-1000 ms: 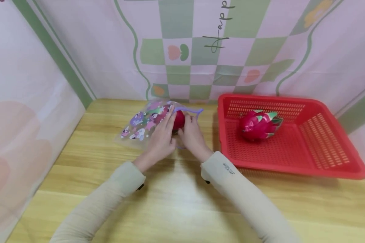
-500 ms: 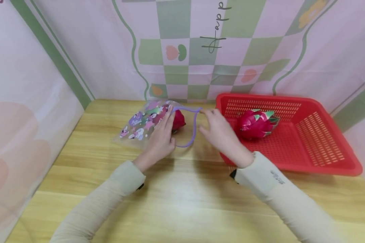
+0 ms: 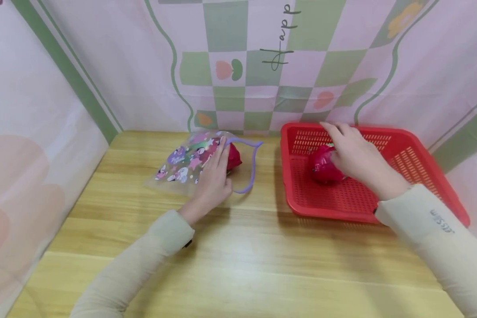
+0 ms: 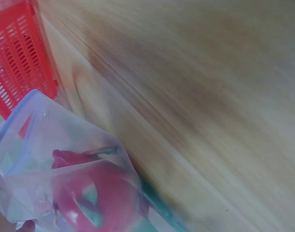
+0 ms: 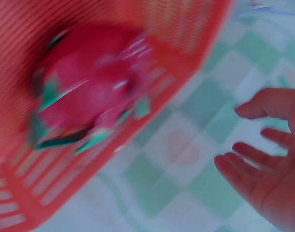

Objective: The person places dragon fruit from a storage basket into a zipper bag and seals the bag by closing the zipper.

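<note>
1. Head: left hand (image 3: 212,179), fingers straight, lies on clear printed plastic bag (image 3: 183,162) near back edge of wooden table (image 3: 238,256); red oval dragon fruit (image 3: 234,157) inside, at its mouth. Right hand (image 3: 359,157) over red slotted plastic basket (image 3: 330,214), table's back-right corner; green-tipped red dragon fruit (image 3: 323,167) in it.
2. Left wrist: bagged fruit shows through plastic; hand mostly cropped.
3. Right wrist: fingers apart, holding nothing, not touching basket fruit; blurred.

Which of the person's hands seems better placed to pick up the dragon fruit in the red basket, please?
Probably the right hand: it holds nothing and hovers over the red basket, close to the dragon fruit. The left hand rests on the printed clear bag, outside the basket.
</note>
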{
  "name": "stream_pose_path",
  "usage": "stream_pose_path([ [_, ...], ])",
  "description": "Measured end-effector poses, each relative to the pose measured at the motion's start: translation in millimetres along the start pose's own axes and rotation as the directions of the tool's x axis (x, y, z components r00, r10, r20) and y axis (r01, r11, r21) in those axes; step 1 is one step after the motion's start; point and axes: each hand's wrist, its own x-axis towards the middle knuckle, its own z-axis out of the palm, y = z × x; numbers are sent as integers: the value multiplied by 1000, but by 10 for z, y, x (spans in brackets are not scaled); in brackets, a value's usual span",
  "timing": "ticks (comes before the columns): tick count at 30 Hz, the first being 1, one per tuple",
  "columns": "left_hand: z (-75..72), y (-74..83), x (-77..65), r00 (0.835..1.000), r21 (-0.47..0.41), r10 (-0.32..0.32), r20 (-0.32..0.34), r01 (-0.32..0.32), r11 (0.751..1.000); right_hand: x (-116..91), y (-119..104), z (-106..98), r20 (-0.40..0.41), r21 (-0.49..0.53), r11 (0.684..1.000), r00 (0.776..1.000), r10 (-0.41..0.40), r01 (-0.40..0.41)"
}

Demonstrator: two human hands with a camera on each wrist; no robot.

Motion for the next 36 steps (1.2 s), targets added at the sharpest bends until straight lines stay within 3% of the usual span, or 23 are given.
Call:
stream_pose_path([
  [4,8,10,6,1000,8,-7,9,7,1000,-19,326,78,107,-57,998,994,29,-23],
  [11,30,26,8,1000,15,-10,23,10,1000,-19,701,204,269,-81,993,957,108,-89],
  [36,61,11,-26,999,8,-11,38,11,1000,111,800,289,367,-45,995,925,102,-92],
])
